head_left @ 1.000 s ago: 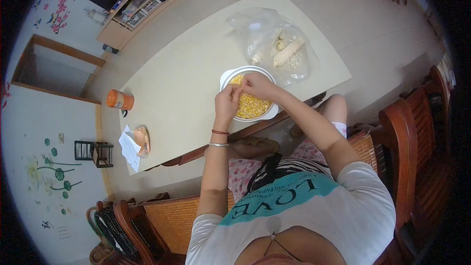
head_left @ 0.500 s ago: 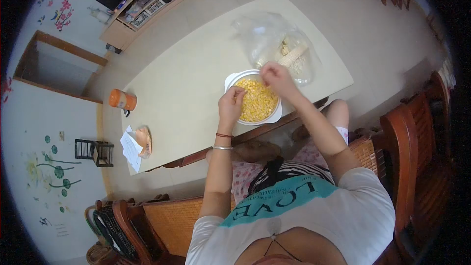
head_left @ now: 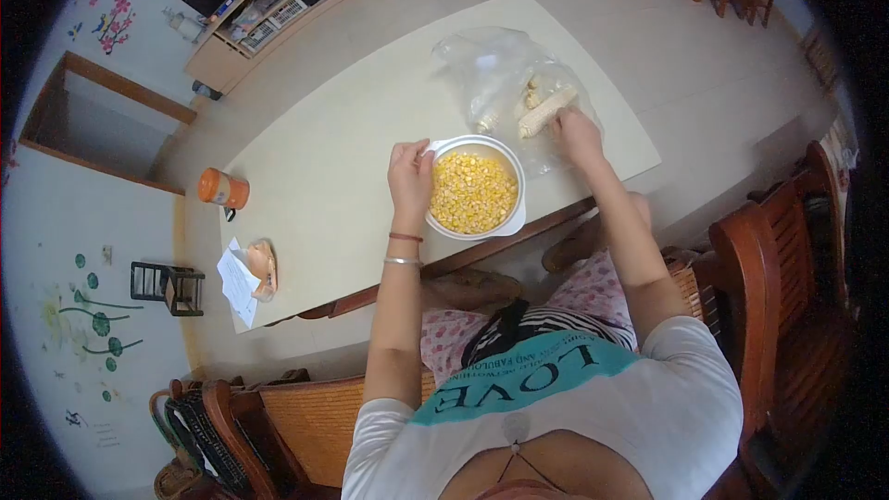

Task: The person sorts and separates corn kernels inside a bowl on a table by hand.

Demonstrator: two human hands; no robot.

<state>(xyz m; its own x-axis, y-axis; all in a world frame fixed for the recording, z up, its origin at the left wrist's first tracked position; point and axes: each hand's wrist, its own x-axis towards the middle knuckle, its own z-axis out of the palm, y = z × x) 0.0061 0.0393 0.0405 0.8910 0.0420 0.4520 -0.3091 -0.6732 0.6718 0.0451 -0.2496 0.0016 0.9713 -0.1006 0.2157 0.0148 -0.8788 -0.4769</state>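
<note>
A white bowl (head_left: pixel 521 187) full of yellow corn kernels (head_left: pixel 474 193) stands near the table's front edge. My left hand (head_left: pixel 411 176) is closed on the handle at the bowl's upper left. To the right of the bowl, my right hand (head_left: pixel 576 134) is over the clear plastic bag (head_left: pixel 491 60), its fingers pressed together beside a stripped corn cob (head_left: pixel 546 113). Whatever those fingers may hold is too small to make out. Pale scraps lie in the bag around the cob.
An orange container (head_left: pixel 223 188) stands at the table's left end. Near it are white papers (head_left: pixel 239 284) and a peach-coloured packet (head_left: pixel 263 270). A wooden bench (head_left: pixel 324 417) and chair (head_left: pixel 741 231) are close to my body, with a small black rack (head_left: pixel 169 288) beyond the table.
My hands have parted. My right hand has moved from above the bowl right to the bag, and my left hand has gone from above the kernels to the bowl's handle.
</note>
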